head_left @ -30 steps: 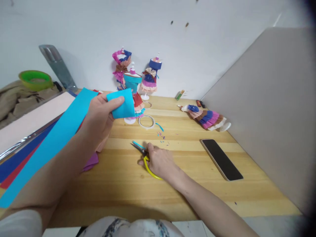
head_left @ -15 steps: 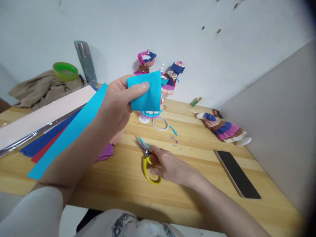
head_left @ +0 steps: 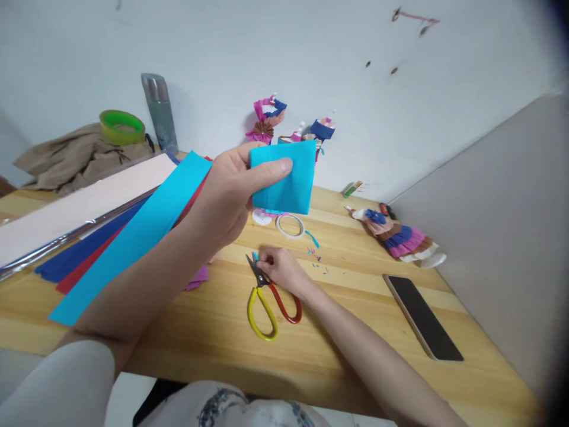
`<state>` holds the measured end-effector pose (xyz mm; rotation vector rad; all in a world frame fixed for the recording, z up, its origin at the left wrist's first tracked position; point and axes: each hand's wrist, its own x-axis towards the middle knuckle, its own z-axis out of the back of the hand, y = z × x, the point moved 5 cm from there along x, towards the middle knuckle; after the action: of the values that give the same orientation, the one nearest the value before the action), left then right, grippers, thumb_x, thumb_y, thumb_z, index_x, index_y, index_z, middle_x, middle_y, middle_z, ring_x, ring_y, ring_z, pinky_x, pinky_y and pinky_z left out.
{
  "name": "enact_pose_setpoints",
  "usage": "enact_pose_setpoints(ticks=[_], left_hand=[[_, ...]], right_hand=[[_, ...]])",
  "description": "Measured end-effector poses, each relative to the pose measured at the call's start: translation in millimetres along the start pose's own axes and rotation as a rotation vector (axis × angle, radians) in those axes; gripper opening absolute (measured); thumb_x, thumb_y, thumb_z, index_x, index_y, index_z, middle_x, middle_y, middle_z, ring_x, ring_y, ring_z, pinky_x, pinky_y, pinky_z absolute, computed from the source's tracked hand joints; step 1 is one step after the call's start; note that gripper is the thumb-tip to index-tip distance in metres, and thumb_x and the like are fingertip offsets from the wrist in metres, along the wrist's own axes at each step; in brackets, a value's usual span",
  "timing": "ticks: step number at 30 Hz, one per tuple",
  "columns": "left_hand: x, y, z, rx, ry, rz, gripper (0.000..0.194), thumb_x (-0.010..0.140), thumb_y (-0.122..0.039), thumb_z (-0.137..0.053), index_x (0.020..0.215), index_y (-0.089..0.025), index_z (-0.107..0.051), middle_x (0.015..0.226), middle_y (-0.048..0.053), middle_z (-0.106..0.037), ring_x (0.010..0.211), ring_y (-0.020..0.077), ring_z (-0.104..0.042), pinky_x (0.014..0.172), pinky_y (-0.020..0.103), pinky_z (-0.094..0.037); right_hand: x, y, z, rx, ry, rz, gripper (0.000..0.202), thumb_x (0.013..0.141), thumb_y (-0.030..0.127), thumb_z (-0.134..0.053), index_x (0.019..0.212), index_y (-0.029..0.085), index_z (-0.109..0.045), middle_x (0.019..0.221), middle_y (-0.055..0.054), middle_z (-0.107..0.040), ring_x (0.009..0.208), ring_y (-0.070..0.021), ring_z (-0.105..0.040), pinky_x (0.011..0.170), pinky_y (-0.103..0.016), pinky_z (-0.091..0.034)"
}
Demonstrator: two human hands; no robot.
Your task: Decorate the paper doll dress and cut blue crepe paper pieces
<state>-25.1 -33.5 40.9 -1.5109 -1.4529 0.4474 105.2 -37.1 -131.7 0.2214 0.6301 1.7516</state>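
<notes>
My left hand (head_left: 233, 193) holds a folded square of bright blue crepe paper (head_left: 288, 193) above the table, thumb pressed flat on its front. Below it, my right hand (head_left: 281, 267) rests on the wood with its fingers curled together at a thin blue paper scrap (head_left: 255, 256). Scissors (head_left: 262, 283) with one yellow and one red handle lie on the table just beside that hand, blades slightly apart. Behind the folded paper, small dressed paper figures (head_left: 263, 131) stand against the wall, partly hidden. A white tape ring (head_left: 290, 226) lies under the paper.
Long crepe strips in blue (head_left: 133, 249), red and pale pink lie at the left. Farther back are a green tape roll (head_left: 122, 127) on brown cloth and a grey flask (head_left: 160, 112). A phone (head_left: 422, 317) and a paper-dressed doll (head_left: 395, 234) lie at the right.
My right hand has moved off the scissors' handles to the blue scrap by the blades. The scissors now lie free. My left hand and the folded paper have shifted slightly right and down.
</notes>
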Motion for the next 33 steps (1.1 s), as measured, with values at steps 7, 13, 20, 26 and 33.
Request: enact_pose_setpoints(ticks=[7,13,20,26,33], left_hand=[[-2,0,1.7,0.082,-0.096,0.017,0.012,0.072,-0.019,-0.072,0.068,-0.016,-0.06,0.059,-0.002,-0.057,0.058,0.0126,-0.06,0.055,0.023,-0.048],[-2,10,-0.8,0.095,-0.093,0.055,0.016,0.065,-0.023,-0.078,0.075,-0.016,-0.066,0.066,0.0,-0.064,0.066,0.0173,-0.065,0.061,0.028,-0.052],[-1,18,-2.6,0.131,-0.045,0.047,0.015,0.068,-0.024,-0.077,0.076,-0.015,-0.069,0.066,0.001,-0.067,0.065,0.0175,-0.065,0.067,0.032,-0.055],[-1,22,-6.6,0.057,0.009,0.085,0.008,0.073,-0.019,-0.074,0.078,-0.015,-0.069,0.069,0.002,-0.069,0.064,0.0145,-0.063,0.066,0.029,-0.053],[-1,24,-5.1,0.06,-0.043,0.1,0.009,0.069,-0.019,-0.075,0.074,-0.015,-0.067,0.069,0.002,-0.067,0.062,0.0134,-0.061,0.062,0.027,-0.053]], right_hand=[[-8,-35,52,-0.084,-0.134,0.009,0.015,0.085,0.023,-0.048,0.078,0.017,-0.06,0.071,-0.001,-0.063,0.062,-0.011,-0.05,0.058,-0.022,-0.033],[7,-111,114,-0.251,-0.248,-0.194,0.017,0.084,0.022,-0.052,0.08,0.012,-0.065,0.079,-0.009,-0.069,0.069,-0.0165,-0.056,0.062,-0.026,-0.037],[37,-134,98,-0.309,-0.059,-0.256,0.028,0.091,0.033,-0.057,0.11,0.014,-0.062,0.111,-0.009,-0.064,0.094,-0.0192,-0.063,0.082,-0.037,-0.053],[34,-126,100,-0.318,-0.018,-0.195,0.027,0.091,0.033,-0.058,0.108,0.014,-0.064,0.111,-0.008,-0.065,0.095,-0.0198,-0.063,0.081,-0.036,-0.053],[18,-113,89,-0.317,-0.041,-0.08,0.02,0.081,0.013,-0.051,0.072,0.015,-0.07,0.065,-0.004,-0.071,0.061,-0.013,-0.061,0.061,-0.022,-0.041]])
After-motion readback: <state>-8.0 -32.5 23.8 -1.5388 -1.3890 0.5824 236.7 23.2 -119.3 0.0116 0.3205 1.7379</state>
